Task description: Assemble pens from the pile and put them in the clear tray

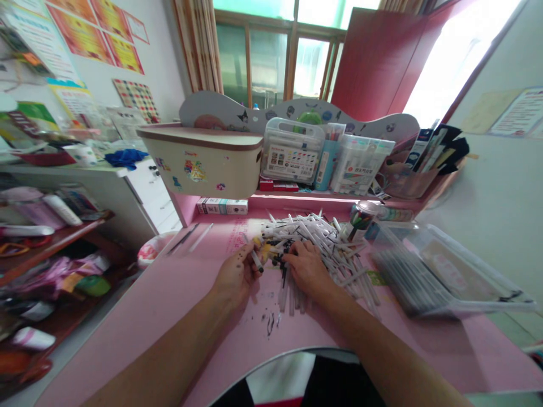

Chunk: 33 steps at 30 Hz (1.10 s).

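A heap of several white pen barrels (322,237) lies on the pink desk (169,299), with small black caps and yellowish bits (271,251) at its near left edge. My left hand (235,274) is closed in a pinch on one white pen with a dark tip (255,260), just left of the heap. My right hand (306,265) rests palm down on the pile, its fingers curled among the black caps; whether it holds one is hidden. A few pens lie under its wrist.
A clear plastic tray (441,271) with dark pens stands at the right. A pen cup (360,217), marker boxes (292,150) and a cream box (203,161) sit on the back shelf. Two loose sticks (190,237) lie far left. Cluttered shelves (46,243) stand to the left.
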Available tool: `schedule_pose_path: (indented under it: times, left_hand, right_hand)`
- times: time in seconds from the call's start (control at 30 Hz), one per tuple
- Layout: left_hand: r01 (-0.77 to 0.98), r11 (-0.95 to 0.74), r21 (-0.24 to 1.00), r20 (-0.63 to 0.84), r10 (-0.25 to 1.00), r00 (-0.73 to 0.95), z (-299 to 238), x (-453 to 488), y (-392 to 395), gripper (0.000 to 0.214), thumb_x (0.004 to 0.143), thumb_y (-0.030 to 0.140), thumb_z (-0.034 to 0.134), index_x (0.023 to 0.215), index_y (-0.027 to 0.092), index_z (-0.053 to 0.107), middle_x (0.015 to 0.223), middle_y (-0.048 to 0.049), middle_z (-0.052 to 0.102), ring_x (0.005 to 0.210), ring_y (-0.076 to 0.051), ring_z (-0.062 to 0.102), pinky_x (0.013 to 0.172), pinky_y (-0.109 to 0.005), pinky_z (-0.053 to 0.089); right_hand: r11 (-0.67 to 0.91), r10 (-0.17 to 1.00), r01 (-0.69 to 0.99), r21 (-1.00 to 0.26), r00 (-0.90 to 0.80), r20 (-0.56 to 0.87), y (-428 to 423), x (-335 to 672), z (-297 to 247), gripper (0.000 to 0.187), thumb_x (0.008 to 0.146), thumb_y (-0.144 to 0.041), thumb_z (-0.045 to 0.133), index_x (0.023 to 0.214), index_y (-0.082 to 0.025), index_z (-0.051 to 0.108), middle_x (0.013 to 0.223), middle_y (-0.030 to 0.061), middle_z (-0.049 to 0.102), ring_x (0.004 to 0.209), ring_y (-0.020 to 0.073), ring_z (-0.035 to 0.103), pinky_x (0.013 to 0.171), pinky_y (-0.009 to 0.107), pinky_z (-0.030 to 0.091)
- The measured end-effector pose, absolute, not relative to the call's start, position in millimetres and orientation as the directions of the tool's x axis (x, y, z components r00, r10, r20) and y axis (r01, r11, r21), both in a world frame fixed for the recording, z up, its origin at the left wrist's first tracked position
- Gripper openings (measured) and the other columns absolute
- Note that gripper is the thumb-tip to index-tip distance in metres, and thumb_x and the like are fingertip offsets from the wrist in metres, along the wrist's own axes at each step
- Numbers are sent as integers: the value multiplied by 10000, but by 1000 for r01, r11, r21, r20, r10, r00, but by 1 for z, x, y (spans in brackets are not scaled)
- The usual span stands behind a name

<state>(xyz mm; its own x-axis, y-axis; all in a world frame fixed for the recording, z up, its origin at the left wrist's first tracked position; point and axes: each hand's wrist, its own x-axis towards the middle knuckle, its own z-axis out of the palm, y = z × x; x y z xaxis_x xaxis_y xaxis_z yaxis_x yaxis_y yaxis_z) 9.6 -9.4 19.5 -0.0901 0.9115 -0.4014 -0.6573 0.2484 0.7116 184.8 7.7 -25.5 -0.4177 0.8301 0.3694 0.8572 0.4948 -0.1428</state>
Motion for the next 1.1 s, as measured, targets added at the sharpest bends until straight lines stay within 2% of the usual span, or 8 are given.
schedule_pose_path:
  times: [0.27,0.43,0.53,0.7,0.83,0.9,0.97,1.1]
  left_hand:
    - [-607,230,761,-285,959,6,11,10,-11,220,891,179,514,736,119,657,591,-41,613,533,-137,585,498,-219,478]
    - [-570,202,796,-232,973,21,12,10,-13,187,874,202,526,768,122,658,580,-37,605,525,-129,547,490,-204,442]
    - [-526,129,841,-143,990,13,9,8,-13,128,852,243,602,864,133,665,569,-12,589,520,-125,519,474,-191,412]
    - [-374,140,917,-90,985,149,4,7,-16,201,847,318,672,971,159,670,536,22,546,457,-95,443,424,-160,326]
    - [-273,261,926,-165,930,329,4,11,-25,204,850,376,681,920,186,652,526,20,546,413,-96,447,410,-175,321]
    - [-237,287,928,-182,906,383,4,13,-29,213,854,399,675,905,195,640,509,18,546,394,-105,452,402,-189,326]
    - [-221,308,926,-195,887,418,3,14,-31,230,860,427,662,908,204,634,494,27,531,366,-106,419,384,-200,316]
    - [-190,297,936,-194,883,428,1,15,-31,264,854,453,674,869,191,646,497,38,485,391,-90,375,395,-193,280]
  right_hand:
    - [580,763,814,-10,-540,356,10,187,-20,146,955,-261,611,955,-254,757,1053,68,653,1008,266,496,841,381,375]
    - [642,725,765,-46,-587,360,12,187,-18,103,941,-226,628,934,-227,731,986,57,689,990,257,515,847,375,394]
    - [645,738,739,-195,-537,409,13,188,-15,119,918,-146,617,913,-206,719,931,55,703,960,240,545,862,368,408]
    - [577,811,523,-628,-275,516,11,195,-1,227,899,-152,549,1077,-205,680,987,60,665,917,212,572,851,358,451]
    - [365,931,163,-917,-60,360,12,199,4,247,861,-264,606,1099,-225,662,876,5,618,779,165,562,746,312,455]
    - [231,972,-87,-969,-23,234,13,199,4,211,819,-322,675,1004,-226,646,770,-34,579,656,131,528,645,278,433]
    - [144,988,-269,-953,-16,153,15,198,4,249,759,-349,745,926,-221,611,717,-55,559,588,110,505,580,256,415]
    - [136,989,-341,-930,-6,147,14,195,6,271,749,-363,764,888,-214,586,716,-44,611,569,107,525,538,245,420]
